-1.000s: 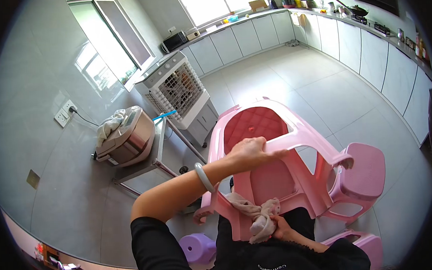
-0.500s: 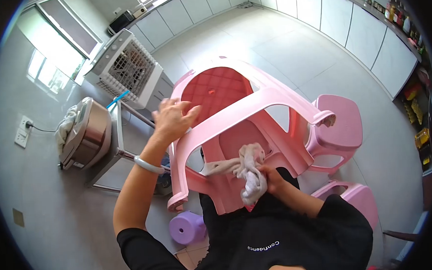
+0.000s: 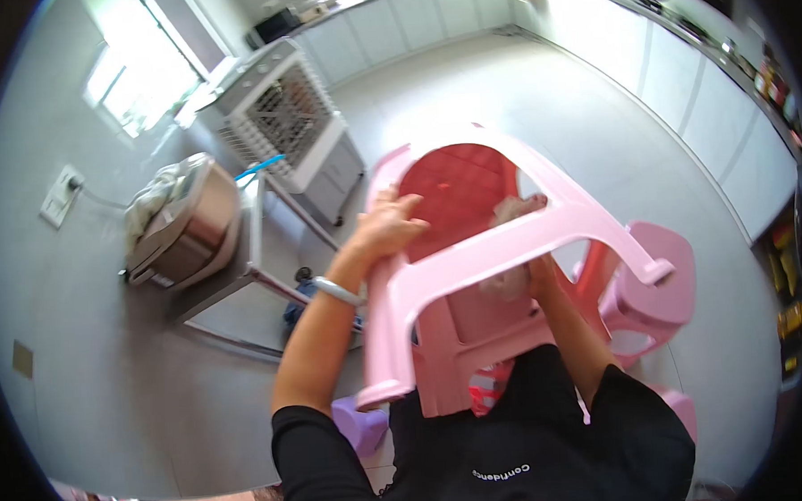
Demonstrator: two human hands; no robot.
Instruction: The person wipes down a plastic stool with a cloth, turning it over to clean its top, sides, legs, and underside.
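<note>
**Q:** What is recorded, largest first?

**A:** Pale cabinets (image 3: pixel 680 86) are noted along the far and right walls. A pink plastic chair (image 3: pixel 500 255) is found tipped, directly before the black shirt (image 3: pixel 490 439), between both arms.

**Q:** And its surroundings?

**A:** An air cooler (image 3: pixel 297 121) is sited beyond the chair, toward the left. A metal stand (image 3: pixel 228 278) is placed nearer, with a rice cooker (image 3: pixel 199 225) set on it. A pink stool (image 3: pixel 665 306) is seen just beside the chair's right; a purple stool (image 3: pixel 362 427) is noted near its lower left.

**Q:** The hands?

**A:** The left hand (image 3: pixel 389 226) is placed at the chair's left side, its fingers spread apart. The right hand (image 3: pixel 540 273) is partly hidden by the chair's bar but, as far as the blur allows, is clamped on a cloth (image 3: pixel 511 212).

**Q:** Where is the cloth held?

**A:** Behind the bar, exposed above and below. A pale bangle (image 3: pixel 340 292) is worn on the left wrist.
</note>
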